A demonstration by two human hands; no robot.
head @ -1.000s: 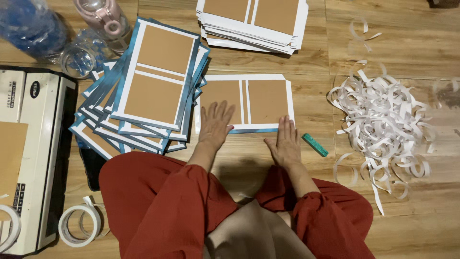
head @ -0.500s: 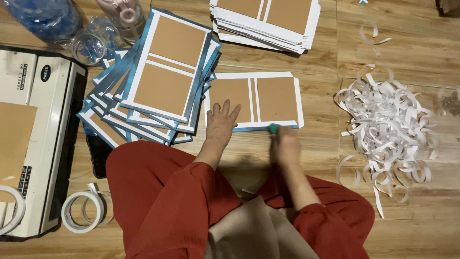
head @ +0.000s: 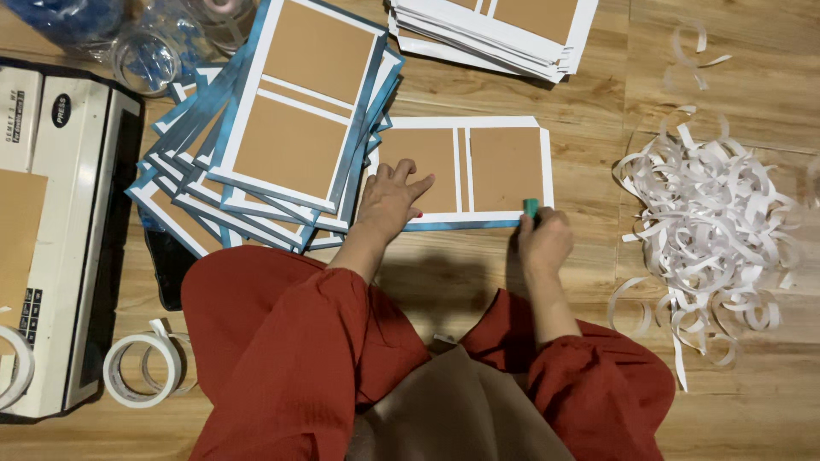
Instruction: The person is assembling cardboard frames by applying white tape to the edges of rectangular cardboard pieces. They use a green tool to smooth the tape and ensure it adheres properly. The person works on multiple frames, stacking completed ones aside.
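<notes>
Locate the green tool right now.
Head view, centre-right: the green tool is in the right hand, at the bottom right corner of the single board, left of the paper strips.

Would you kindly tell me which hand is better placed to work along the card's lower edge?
Right hand: it grips the teal tool at that card edge; left hand lies flat, steadying it.

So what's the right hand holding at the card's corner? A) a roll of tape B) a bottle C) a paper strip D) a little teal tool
D: the right hand pinches a small teal tool at the lower right corner of the white-bordered brown card.
</notes>
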